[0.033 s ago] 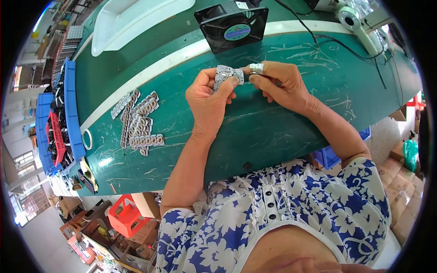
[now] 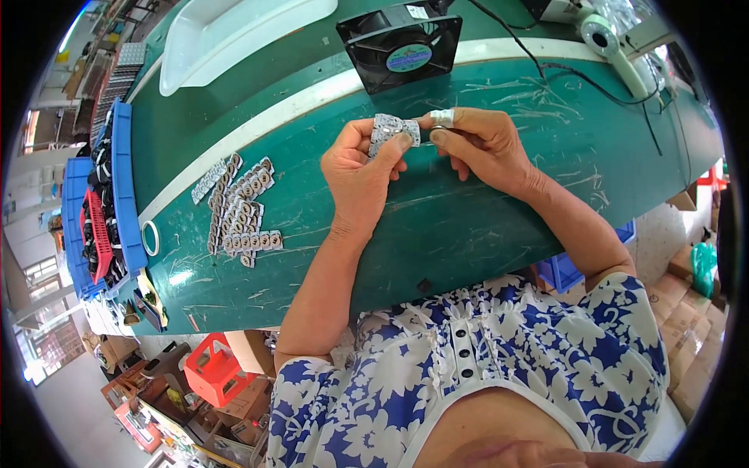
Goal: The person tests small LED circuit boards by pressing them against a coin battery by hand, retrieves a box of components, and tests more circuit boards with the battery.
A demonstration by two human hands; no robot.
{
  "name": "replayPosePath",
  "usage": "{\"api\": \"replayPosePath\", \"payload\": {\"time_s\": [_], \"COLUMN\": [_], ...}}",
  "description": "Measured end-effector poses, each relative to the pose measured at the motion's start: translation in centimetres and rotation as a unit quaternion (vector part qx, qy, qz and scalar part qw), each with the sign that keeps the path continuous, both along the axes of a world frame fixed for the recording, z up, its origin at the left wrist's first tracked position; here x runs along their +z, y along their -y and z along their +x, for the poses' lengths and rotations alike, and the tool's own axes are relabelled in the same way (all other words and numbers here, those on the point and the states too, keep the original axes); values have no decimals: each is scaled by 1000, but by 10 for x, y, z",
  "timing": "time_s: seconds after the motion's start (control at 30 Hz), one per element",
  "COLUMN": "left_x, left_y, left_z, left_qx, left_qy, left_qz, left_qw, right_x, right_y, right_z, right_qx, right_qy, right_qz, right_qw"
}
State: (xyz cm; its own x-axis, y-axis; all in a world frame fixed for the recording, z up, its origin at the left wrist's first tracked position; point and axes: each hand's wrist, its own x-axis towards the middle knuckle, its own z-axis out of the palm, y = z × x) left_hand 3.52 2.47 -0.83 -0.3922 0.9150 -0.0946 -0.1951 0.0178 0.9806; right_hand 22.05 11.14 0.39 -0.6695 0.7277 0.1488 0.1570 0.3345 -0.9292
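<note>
Above the middle of the green bench [image 2: 437, 226], my left hand [image 2: 360, 168] holds a pale grey panel of small circuit boards [image 2: 388, 131] between thumb and fingers. Close beside its right edge is my right hand [image 2: 491, 148], with thumb and index finger pinched on a small round dark-edged piece [image 2: 438, 128]. What that piece is I cannot make out. White tape [image 2: 441, 118] wraps my right index finger. On the left part of the bench lies a loose pile of board strips [image 2: 242, 207] with round metallic parts on them.
Beyond my hands stands a black square fan [image 2: 406, 62]. A white tray [image 2: 183, 74] lies at the back left. Blue bins [image 2: 123, 179] with dark parts line the left edge, near a tape roll [image 2: 150, 238]. Cables [image 2: 577, 69] and a lamp-like device [image 2: 605, 39] occupy the back right.
</note>
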Motion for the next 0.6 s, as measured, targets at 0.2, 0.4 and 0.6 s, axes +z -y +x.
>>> {"api": "replayPosePath", "payload": {"time_s": [0.2,0.4,0.6], "left_x": [-2,-2,-4], "left_y": [0,0,-1], "left_z": [1,-1,4], "left_qx": [-17,-17,-14], "left_qy": [4,7,-13], "left_qz": [14,11,6], "left_qw": [1000,1000,1000], "right_x": [-7,-1,-7], "right_y": [-19,-11,-9], "right_z": [4,-6,-7], "right_qx": [28,29,19], "right_qy": [-91,-112,-97], "right_qz": [-294,-277,-177], "right_qw": [951,954,979]}}
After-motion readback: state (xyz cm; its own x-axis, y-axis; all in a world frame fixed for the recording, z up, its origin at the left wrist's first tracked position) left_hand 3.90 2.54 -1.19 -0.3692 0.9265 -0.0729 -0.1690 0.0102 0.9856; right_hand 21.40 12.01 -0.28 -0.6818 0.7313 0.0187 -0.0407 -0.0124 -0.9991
